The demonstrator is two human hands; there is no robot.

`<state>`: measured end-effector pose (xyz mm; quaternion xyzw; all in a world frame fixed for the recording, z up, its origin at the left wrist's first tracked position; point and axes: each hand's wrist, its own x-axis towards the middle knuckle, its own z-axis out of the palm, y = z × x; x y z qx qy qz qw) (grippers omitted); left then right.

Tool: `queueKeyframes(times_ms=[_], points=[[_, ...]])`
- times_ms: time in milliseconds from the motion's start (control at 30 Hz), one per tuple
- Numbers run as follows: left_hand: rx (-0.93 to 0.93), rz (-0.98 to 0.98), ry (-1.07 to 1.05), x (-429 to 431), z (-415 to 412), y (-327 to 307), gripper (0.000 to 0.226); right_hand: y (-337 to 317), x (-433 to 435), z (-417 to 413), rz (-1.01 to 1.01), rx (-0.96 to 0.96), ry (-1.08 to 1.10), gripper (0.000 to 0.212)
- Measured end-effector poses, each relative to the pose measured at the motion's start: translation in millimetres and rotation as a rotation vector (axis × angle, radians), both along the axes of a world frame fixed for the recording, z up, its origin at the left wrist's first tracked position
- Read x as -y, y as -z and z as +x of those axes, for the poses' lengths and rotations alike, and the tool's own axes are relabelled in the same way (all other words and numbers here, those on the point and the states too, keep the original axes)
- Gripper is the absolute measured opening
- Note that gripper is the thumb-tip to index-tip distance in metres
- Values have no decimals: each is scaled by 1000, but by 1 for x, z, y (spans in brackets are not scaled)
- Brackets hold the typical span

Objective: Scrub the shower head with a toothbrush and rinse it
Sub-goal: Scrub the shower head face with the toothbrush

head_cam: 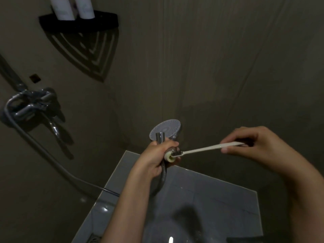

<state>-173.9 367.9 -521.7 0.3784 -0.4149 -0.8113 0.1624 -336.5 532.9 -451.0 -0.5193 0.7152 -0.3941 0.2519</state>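
My left hand point(154, 156) grips the handle of a chrome shower head point(165, 128), whose round grey spray face points up and away from me. A white ring at the handle's lower end point(169, 156) shows just below my fingers, and the metal hose point(163, 176) hangs down from it. My right hand point(254, 144) pinches the far end of a white toothbrush point(206, 149). Its dark bristles touch the white ring at the handle's end.
A chrome mixer tap point(33, 104) is fixed to the wall at left, with the hose running from it. A black corner shelf point(78, 21) above carries two white bottles point(73, 7). The wet grey floor point(210, 199) lies below, with a drain grate point(94, 238) at bottom left.
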Motion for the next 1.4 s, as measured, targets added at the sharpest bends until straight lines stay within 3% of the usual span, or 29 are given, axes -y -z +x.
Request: queueKeyframes(times_ms=[233, 733, 967, 1200, 1400], points=[[-41, 16, -24, 1, -1, -1, 21, 2, 3, 1, 149, 21, -52, 19], [-72, -31, 2, -3, -3, -2, 26, 3, -2, -2, 88, 2, -6, 19], [-27, -53, 82, -12, -7, 1, 16, 5, 10, 15, 86, -7, -112, 23], [-9, -19, -3, -2, -1, 5, 21, 3, -12, -8, 62, 40, 10, 20], [-44, 80, -42, 1, -2, 3, 12, 11, 0, 0, 155, 37, -99, 30]])
